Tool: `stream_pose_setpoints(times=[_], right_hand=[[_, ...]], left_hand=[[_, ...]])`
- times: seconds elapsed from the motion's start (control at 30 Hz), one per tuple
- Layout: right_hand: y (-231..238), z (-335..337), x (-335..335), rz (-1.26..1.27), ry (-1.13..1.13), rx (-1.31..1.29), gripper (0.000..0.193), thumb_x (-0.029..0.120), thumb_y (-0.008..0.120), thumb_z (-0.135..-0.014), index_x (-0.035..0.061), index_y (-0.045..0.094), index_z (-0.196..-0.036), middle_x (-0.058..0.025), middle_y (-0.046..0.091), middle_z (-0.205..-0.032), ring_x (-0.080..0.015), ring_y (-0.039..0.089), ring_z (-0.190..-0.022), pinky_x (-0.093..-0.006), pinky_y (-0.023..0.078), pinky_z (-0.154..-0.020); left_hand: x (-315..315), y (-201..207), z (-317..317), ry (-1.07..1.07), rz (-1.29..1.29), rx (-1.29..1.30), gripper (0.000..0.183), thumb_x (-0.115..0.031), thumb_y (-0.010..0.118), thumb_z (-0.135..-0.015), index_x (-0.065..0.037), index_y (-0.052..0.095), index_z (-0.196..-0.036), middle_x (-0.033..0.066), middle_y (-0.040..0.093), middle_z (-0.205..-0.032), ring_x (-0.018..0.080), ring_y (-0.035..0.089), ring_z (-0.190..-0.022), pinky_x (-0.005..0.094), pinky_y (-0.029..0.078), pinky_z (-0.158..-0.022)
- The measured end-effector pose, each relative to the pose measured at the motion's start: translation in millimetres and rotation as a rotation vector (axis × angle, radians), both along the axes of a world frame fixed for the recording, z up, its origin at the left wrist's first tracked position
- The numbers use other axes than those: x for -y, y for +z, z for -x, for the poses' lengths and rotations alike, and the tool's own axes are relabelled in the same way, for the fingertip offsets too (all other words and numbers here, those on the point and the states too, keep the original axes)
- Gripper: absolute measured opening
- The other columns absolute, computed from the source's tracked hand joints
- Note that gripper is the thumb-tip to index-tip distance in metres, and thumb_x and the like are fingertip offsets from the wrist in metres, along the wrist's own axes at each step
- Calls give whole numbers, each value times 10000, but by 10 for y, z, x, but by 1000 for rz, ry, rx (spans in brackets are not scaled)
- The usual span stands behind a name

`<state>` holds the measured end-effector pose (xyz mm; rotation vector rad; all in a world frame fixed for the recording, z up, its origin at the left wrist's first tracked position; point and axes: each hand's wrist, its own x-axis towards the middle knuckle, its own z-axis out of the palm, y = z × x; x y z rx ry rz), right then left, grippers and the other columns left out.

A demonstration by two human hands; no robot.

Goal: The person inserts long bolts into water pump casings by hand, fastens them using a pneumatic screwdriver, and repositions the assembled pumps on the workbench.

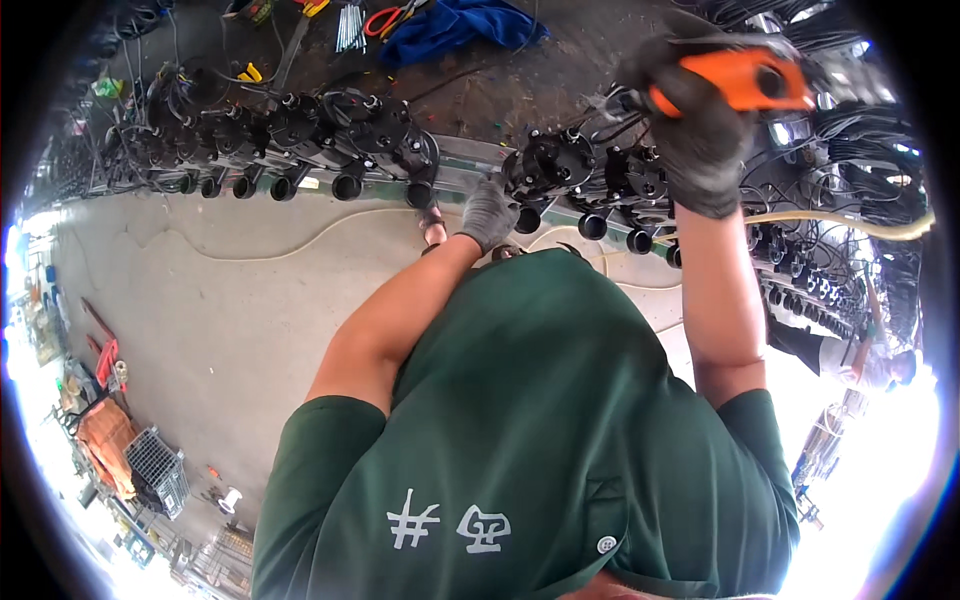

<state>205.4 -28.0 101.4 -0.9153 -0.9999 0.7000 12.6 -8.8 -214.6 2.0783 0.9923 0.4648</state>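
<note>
A row of black round motor-like units stands along the edge of a dark workbench [470, 90]. My left hand [488, 215], in a grey glove, grips the left side of one black motor-like unit [552, 163]; its fingertips are partly hidden. To the right and higher up, my right hand [705, 140], in a dark glove, is wrapped round an orange power tool [745, 80]. The tool is smeared by motion, and its metal tip lies to the left, above the row. I cannot tell whether that tip touches anything.
More black units [365, 140] line the bench edge at left. Bundled black cables [870, 150] crowd the right side. A blue cloth [455, 30] and red-handled scissors [385, 20] lie at the back. A pale yellow hose [850, 222] runs at right. Below left stands a grey crate [158, 465].
</note>
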Motion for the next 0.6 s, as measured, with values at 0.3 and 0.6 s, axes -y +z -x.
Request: stream_pose_setpoints(times=[0.3,0.6], right_hand=[[-351,-96,745,39,-17,-8,527,84,693,-779,-37,617,-1286,-128,668,-866,-269,649,-798,-439,536,-786],[-513,-25,662,125,-26,149,479,121,752,-817,-23,617,-1253,-121,707,-877,-193,666,-797,-326,538,-768]], left_hand=[[36,62,-57,86,70,-102,323,-201,739,-845,-45,673,-1121,220,702,-1062,414,663,-1033,500,524,-890],[-66,-224,-41,156,118,-26,308,-215,834,-789,-43,710,-1012,166,750,-895,331,728,-866,435,559,-803]])
